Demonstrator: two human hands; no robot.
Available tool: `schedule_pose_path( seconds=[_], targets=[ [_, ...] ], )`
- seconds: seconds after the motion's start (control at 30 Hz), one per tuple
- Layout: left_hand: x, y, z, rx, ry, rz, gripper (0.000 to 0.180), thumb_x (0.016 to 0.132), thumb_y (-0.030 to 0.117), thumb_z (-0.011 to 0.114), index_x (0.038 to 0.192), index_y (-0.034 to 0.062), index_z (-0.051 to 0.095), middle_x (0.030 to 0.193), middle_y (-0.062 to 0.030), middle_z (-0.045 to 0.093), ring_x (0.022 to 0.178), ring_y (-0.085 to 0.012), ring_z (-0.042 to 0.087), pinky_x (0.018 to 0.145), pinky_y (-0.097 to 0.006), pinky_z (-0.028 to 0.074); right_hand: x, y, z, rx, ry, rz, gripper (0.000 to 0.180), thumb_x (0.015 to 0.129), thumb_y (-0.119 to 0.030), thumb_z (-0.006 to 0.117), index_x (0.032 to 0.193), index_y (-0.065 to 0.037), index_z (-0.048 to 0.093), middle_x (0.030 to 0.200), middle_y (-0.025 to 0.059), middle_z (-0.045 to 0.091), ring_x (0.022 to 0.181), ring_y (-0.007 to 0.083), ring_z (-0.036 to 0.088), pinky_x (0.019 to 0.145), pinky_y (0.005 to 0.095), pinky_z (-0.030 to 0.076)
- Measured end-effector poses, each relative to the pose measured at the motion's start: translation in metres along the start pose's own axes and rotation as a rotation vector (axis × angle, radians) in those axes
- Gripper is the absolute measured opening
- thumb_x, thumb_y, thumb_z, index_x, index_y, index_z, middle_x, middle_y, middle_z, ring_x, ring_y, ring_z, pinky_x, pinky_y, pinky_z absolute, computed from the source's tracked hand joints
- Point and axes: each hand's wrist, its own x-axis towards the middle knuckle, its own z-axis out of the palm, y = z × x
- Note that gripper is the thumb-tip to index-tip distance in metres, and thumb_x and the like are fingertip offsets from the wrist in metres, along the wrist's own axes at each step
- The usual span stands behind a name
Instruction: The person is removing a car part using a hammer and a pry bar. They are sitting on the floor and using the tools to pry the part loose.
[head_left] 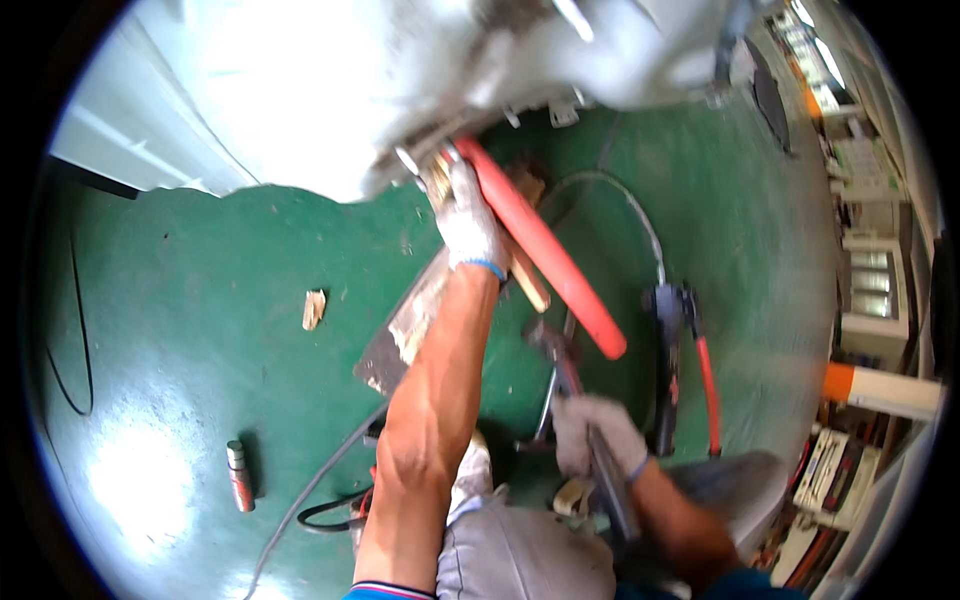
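Looks like mid-wrenching: left hand (468, 222) clamps the red-handled wrench (548, 255) at 12 o'clock under the white machine (400, 90), right hand (597, 432) grips a dark bar (612, 485) at 5, steady leverage probably needed next.

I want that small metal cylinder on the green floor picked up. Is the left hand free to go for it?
Probably not as things stand: the left hand is raised, gripping the red-handled tool at the grey machine. The cylinder lies unobstructed, low to the left.
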Motion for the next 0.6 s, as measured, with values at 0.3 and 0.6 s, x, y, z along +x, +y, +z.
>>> schedule_pose_path(
  seconds=[0.3, 0.6],
  targets=[
    [-0.008, 0.003, 0.004, 0.019, 0.024, -0.034, 0.056, 0.097, 0.055, 0.067, 0.132, 0.0122, 0.058, 0.11, -0.0068, 0.067, 0.093, -0.0216, 0.065, 0.083, -0.041, 0.059, -0.033, 0.058, -0.111, 0.498, 0.181, -0.035, 0.02, 0.102, -0.021, 0.054, 0.083, -0.016, 0.049, 0.062, -0.0075, 0.034, 0.048, 0.0096, 0.036, 0.047, 0.0285, 0.034],
    [0.013, -0.004, -0.002, 0.046, 0.01, 0.108, 0.058, 0.096, 0.054, 0.068, 0.13, 0.007, 0.06, 0.105, -0.007, 0.068, 0.089, -0.021, 0.066, 0.08, -0.039, 0.058, 0.006, -0.006, -0.03, 0.213, -0.139, -0.075, 0.021, 0.102, -0.021, 0.053, 0.085, -0.01, 0.049, 0.059, -0.0052, 0.035, 0.043, 0.0115, 0.036, 0.043, 0.0306, 0.034]
  ],
)
